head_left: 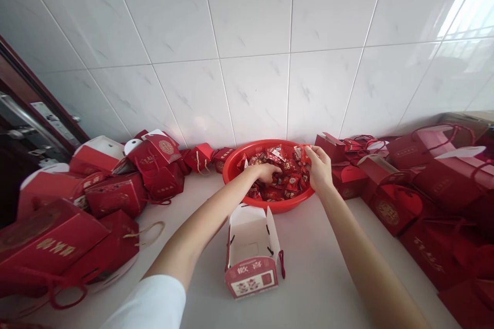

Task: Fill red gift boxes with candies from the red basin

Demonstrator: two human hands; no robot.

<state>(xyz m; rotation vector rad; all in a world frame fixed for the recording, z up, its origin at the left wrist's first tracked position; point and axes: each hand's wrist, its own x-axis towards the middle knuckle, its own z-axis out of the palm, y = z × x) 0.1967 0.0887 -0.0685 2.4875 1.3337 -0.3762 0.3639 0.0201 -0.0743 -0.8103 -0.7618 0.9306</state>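
A red plastic basket holds many small red-wrapped candies. My left hand reaches into the basket among the candies; its fingertips are partly hidden there. Over the basket's right rim, my right hand pinches a red candy packet. In front of the basket stands an open box, red and white outside and white inside, with its lid flaps up and a dark red cord at its right side. No items show inside it.
Red gift boxes with cords are piled on the left of the white table, and more red boxes crowd the right. A white tiled wall rises behind. Dark door hardware is at the far left.
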